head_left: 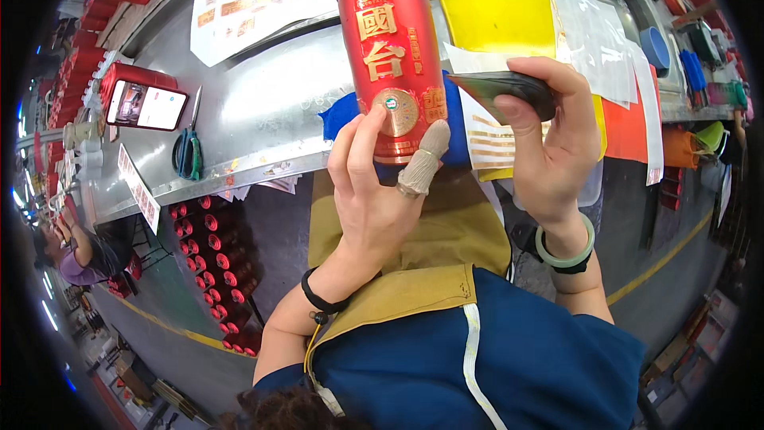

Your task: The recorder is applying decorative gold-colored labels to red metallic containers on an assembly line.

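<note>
A red bottle [395,36] with raised gold characters and a round gold emblem lies on a blue pad [338,115] at the table's front edge, its neck pointing away from me. My left hand [374,191] grips the bottle's lower end. Its fingertips press beside the round emblem, and the thumb, in a beige finger cover, rests on the right side. To the right of the bottle, my right hand [553,131] pinches a dark wedge-shaped scraper [513,91] between thumb and fingers. The scraper's thin tip points left and comes close to the bottle's side.
Gold label sheets [259,0] lie at the back left. Scissors [188,151] and a phone [147,105] leaning on a red box are at the left. Yellow sheets [497,20] and a blue cup [655,49] are at the right. Red bottles [215,263] stand below the table; another person [87,259] sits far left.
</note>
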Tool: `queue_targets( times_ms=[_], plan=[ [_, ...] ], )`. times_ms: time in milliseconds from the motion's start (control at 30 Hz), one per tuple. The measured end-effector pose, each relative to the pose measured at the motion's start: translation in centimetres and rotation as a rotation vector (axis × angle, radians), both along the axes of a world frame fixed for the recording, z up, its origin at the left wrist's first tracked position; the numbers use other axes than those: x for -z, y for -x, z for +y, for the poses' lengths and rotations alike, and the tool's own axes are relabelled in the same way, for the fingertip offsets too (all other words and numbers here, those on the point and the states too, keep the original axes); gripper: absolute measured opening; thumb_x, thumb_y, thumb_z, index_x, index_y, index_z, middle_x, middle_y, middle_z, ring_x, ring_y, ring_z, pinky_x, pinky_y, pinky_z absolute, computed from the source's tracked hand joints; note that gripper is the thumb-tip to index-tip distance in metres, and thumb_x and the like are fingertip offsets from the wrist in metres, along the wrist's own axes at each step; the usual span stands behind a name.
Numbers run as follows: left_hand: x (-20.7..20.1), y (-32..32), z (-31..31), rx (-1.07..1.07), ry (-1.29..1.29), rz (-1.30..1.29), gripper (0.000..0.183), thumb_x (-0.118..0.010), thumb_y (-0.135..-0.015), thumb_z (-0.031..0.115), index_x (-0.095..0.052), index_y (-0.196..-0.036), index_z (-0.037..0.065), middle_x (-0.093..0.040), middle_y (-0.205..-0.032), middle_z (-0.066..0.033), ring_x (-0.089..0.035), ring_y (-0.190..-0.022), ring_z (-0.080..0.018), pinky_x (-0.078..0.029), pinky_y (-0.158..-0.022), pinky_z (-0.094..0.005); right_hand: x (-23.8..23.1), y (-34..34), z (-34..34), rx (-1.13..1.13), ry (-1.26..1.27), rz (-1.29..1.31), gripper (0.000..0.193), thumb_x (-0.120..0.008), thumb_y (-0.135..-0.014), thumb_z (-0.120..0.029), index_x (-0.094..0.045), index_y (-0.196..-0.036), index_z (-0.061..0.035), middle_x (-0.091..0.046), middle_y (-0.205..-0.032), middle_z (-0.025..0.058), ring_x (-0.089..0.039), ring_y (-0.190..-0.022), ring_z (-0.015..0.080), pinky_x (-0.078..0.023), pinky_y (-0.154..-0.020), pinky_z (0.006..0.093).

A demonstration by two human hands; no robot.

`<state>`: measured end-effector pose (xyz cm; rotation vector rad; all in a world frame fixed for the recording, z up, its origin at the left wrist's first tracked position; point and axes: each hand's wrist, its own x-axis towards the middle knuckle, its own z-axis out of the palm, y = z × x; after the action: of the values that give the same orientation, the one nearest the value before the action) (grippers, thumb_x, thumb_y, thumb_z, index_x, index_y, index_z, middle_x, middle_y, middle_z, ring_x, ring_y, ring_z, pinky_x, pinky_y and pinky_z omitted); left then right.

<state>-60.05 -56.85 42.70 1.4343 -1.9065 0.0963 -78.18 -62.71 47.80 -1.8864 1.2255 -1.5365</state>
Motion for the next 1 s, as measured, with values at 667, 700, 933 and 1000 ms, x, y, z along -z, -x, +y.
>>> queue_targets(
  times_ms=[667, 700, 933, 1000],
  plan=[
    [-1.1, -1.4, -2.3, 0.050, -0.064, 0.109, 0.086, -0.094, -0.060, 0.012, -0.067, -0.141, 0.025, -0.051, -0.140, -0.0205, -0.057, -0.121, -0.0408, -0.053, -0.097, -0.0484, -0.1, 0.1, -1.3, -0.051, -0.084, 0.135, 0.025, -0.072, -0.093, 0.000, -0.069, -0.119, -0.0002, -0.068, -0.095, 0.0115, -0.067, -0.084, 0.0221, -0.053, -0.076, 0.0314],
    [-1.1, -1.4, -2.4, 0.051, -0.061, 0.111, 0.086, -0.094, -0.060, 0.012, -0.067, -0.141, 0.025, -0.051, -0.140, -0.0205, -0.057, -0.121, -0.0408, -0.053, -0.097, -0.0484, -0.1, 0.1, -1.4, -0.059, -0.061, 0.162, 0.026, -0.071, -0.093, 0.000, -0.069, -0.119, -0.0003, -0.068, -0.095, 0.0119, -0.067, -0.084, 0.0230, -0.053, -0.076, 0.0320],
    [-0.2, -1.7, -2.3, 0.068, -0.010, 0.228, 0.085, -0.100, -0.060, 0.015, -0.065, -0.136, 0.004, -0.054, -0.142, -0.0195, -0.060, -0.123, -0.0370, -0.054, -0.100, -0.0438, -1.1, -0.6, -1.5, -0.102, -0.156, 0.117, 0.030, -0.070, -0.090, 0.004, -0.070, -0.119, -0.0030, -0.067, -0.090, 0.0113, -0.063, -0.082, 0.0258, -0.052, -0.076, 0.0355],
    [0.1, -2.0, -2.4, 0.063, 0.015, 0.255, 0.093, -0.101, -0.059, 0.015, -0.060, -0.141, 0.000, -0.057, -0.140, -0.0197, -0.063, -0.120, -0.0356, -0.054, -0.101, -0.0422, -1.1, -0.6, -1.9, -0.188, -0.139, 0.200, 0.031, -0.071, -0.088, 0.004, -0.070, -0.118, -0.0038, -0.067, -0.088, 0.0106, -0.062, -0.081, 0.0268, -0.051, -0.076, 0.0365]
  ],
)
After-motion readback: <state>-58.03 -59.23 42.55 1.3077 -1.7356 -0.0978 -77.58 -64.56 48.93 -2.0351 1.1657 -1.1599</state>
